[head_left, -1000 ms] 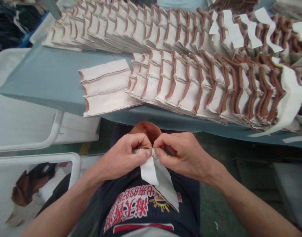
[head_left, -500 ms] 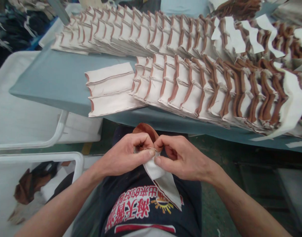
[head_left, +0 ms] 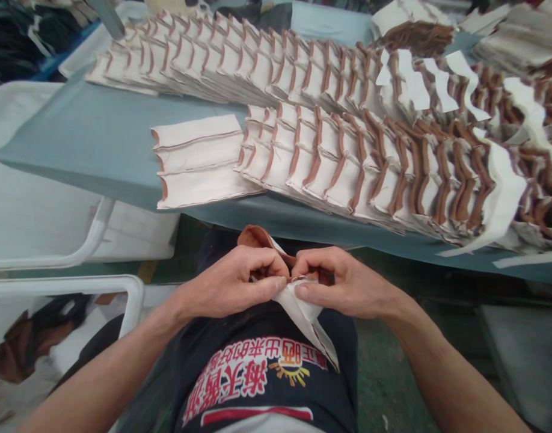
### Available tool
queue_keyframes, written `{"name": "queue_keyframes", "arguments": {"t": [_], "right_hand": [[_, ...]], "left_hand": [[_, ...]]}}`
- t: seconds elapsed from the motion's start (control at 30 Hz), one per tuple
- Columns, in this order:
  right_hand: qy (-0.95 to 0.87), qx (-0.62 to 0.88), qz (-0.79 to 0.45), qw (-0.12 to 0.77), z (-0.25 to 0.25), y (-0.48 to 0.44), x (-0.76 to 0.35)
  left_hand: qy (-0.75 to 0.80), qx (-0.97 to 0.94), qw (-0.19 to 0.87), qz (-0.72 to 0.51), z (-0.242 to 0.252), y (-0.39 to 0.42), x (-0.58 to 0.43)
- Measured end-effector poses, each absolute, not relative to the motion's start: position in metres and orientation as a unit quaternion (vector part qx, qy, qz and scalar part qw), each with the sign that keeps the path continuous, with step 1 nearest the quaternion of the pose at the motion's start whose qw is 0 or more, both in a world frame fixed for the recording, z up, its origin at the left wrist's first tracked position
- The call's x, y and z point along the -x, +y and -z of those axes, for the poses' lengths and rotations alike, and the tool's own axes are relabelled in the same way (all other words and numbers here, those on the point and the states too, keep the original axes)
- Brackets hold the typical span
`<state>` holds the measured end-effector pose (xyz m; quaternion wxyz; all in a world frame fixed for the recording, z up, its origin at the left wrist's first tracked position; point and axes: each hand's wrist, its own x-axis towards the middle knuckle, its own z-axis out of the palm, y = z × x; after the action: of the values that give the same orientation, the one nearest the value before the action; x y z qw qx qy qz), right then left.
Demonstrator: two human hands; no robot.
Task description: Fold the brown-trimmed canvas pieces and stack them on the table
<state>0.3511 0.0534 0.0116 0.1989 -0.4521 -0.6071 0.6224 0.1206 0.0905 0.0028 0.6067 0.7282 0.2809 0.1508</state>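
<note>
A white and brown fabric piece (head_left: 303, 310) is held in front of my lap, its white end hanging down over the dark printed apron. My left hand (head_left: 240, 279) pinches its upper edge between thumb and fingers. Close beside it, my right hand (head_left: 343, 281) grips the same edge, thumb on the white side. A brown flap of the piece rises behind my left hand. Beyond my hands, white sewn panels with brown edges (head_left: 199, 159) lie flat on the blue-covered table (head_left: 100, 132).
Two long rows of overlapping white and brown pieces (head_left: 321, 144) cover much of the table. White strips (head_left: 501, 186) lie over them at the right. On the left stand white bins (head_left: 134, 307), the nearer holding brown and white scraps (head_left: 27, 343).
My hands have shifted slightly right along the fabric's edge, and its white end has turned and hangs more narrowly. The view has moved a little, so the table contents appear further left.
</note>
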Motion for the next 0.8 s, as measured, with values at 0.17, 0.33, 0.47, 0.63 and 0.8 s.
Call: {"name": "queue_keyframes", "arguments": {"t": [0.17, 0.33, 0.47, 0.63, 0.8], "right_hand": [[-0.605, 0.458, -0.618, 0.207, -0.011, 0.052, -0.348], [-0.578, 0.477, -0.630, 0.205, -0.009, 0.049, -0.342], [-0.547, 0.479, -0.655, 0.206, -0.010, 0.048, -0.340], [-0.505, 0.461, -0.690, 0.237, -0.010, 0.044, -0.342], [-0.471, 0.460, -0.703, 0.268, -0.003, 0.038, -0.344]], "left_hand": [[0.281, -0.739, 0.595, -0.147, -0.005, 0.090, -0.118], [0.281, -0.775, 0.535, -0.184, -0.005, 0.089, -0.115], [0.268, -0.815, 0.475, -0.197, -0.004, 0.086, -0.111], [0.240, -0.868, 0.387, -0.198, -0.005, 0.084, -0.111], [0.222, -0.887, 0.355, -0.194, -0.008, 0.083, -0.116]]}}
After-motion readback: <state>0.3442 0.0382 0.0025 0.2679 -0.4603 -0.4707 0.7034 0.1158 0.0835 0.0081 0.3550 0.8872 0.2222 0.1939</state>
